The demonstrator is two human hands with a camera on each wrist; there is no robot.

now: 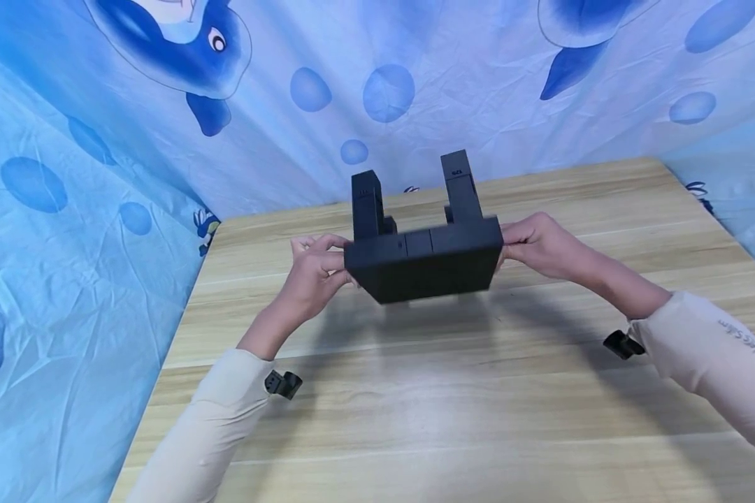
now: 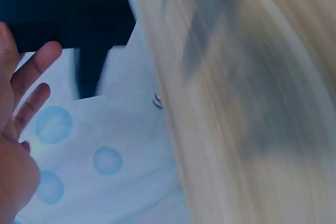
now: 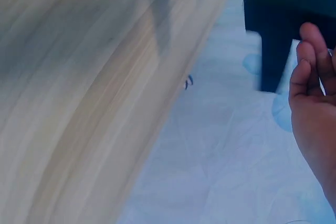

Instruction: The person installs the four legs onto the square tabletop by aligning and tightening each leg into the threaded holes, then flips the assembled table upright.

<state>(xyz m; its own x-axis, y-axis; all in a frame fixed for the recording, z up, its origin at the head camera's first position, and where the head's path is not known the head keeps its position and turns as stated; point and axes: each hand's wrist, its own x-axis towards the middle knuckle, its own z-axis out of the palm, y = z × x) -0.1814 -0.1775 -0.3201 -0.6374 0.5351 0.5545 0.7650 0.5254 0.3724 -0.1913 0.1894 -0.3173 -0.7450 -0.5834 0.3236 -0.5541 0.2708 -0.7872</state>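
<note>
A black box-shaped object with two square arms (image 1: 423, 262) is lifted over the table, its broad face tilted toward me and the arms pointing to the back. At its left end my left hand (image 1: 314, 276) pinches the edge between thumb and fingers. My right hand (image 1: 537, 244) grips the opposite end in the same way. One dark arm of the object (image 2: 90, 72) shows blurred beside the fingers in the left wrist view. In the right wrist view the fingers (image 3: 307, 45) lie against the dark body.
Beneath is a light wood-grain table (image 1: 415, 419), with shadows of the object and arms on it. A blue cloth (image 1: 377, 140) printed with sharks and bubbles hangs behind and to the sides. Small black cameras (image 1: 283, 384) are strapped at the cream sleeves (image 1: 210, 419).
</note>
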